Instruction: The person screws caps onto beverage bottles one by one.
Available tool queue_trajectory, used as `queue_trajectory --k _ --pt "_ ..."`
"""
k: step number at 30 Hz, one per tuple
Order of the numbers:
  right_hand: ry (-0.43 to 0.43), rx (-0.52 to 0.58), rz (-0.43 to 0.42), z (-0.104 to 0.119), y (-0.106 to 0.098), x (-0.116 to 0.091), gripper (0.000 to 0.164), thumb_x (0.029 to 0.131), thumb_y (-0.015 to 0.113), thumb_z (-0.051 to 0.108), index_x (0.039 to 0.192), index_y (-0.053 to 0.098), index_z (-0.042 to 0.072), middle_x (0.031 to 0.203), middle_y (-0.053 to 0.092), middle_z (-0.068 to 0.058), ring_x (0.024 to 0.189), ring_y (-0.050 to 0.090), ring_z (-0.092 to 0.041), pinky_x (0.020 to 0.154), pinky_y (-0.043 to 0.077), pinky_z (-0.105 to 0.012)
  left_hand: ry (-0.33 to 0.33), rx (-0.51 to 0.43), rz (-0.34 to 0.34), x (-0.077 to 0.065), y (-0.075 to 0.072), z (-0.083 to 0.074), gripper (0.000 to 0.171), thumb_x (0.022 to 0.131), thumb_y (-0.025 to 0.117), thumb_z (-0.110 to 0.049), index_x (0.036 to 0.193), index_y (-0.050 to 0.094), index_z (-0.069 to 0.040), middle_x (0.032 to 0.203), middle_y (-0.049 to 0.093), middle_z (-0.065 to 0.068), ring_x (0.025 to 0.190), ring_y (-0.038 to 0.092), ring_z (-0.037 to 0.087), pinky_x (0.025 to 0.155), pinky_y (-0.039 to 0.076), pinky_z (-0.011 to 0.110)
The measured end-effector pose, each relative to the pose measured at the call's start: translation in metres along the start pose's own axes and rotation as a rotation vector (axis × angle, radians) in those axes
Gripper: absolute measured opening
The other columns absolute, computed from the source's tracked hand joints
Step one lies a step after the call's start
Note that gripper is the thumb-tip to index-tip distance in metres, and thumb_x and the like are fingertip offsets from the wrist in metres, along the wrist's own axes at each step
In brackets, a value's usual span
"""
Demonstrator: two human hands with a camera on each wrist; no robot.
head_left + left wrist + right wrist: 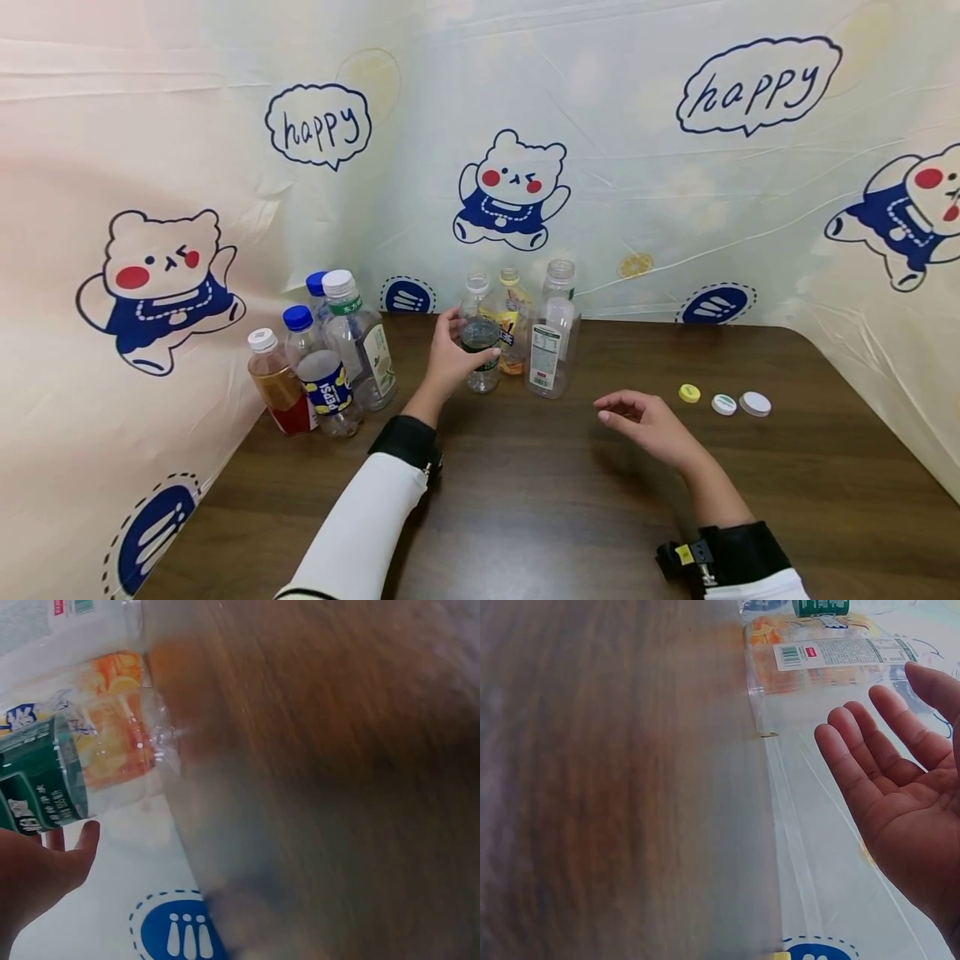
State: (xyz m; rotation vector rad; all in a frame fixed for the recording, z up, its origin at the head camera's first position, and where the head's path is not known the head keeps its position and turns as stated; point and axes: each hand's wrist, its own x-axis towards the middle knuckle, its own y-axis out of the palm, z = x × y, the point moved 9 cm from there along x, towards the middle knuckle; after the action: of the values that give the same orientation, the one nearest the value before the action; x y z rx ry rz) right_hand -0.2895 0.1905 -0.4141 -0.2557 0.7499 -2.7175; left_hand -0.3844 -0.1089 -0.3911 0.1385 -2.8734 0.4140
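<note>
My left hand point(452, 358) is spread around the left side of an uncapped clear water bottle point(480, 308) with a green label. Its thumb lies straight across the front at label height, and whether it presses the plastic is unclear. The bottle stands upright on the table. Behind it to the right is an orange-drink bottle point(513, 304), also uncapped. Further right stands a larger clear bottle point(555, 337) with a white label and no cap. My right hand point(641, 421) hovers over the table with relaxed fingers, and its bare palm shows in the right wrist view.
A group of capped bottles stands at the left: a brown drink point(277, 387), a Pepsi bottle point(322, 375), a large white-capped one point(363, 350) and another with a blue cap point(316, 283). A yellow cap point(689, 393), small white cap point(723, 405) and larger white cap point(755, 404) lie at right.
</note>
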Motion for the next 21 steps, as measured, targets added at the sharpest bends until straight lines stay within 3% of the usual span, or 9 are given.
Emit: queue_trajectory --k 10,21 --pt "0.003 0.005 0.004 -0.001 0.002 0.000 0.035 0.096 0.063 0.025 0.119 0.063 -0.002 0.115 0.065 -0.019 0.098 0.059 -0.026 0.082 0.051 -0.027 0.000 0.021 -0.004 0.008 0.012 0.002 0.093 0.071 0.089 -0.020 0.145 0.033 -0.012 0.140 0.046 0.014 0.129 0.044 0.031 0.106 0.038 0.050" --pt "0.002 0.000 0.002 -0.001 0.003 -0.002 0.035 0.096 0.063 0.024 0.119 0.063 -0.002 0.114 0.065 -0.018 0.098 0.058 -0.026 0.082 0.051 -0.027 0.015 0.030 -0.038 0.006 0.010 0.003 0.083 0.072 0.088 -0.019 0.140 0.039 -0.013 0.138 0.049 0.012 0.128 0.046 0.029 0.106 0.039 0.048"
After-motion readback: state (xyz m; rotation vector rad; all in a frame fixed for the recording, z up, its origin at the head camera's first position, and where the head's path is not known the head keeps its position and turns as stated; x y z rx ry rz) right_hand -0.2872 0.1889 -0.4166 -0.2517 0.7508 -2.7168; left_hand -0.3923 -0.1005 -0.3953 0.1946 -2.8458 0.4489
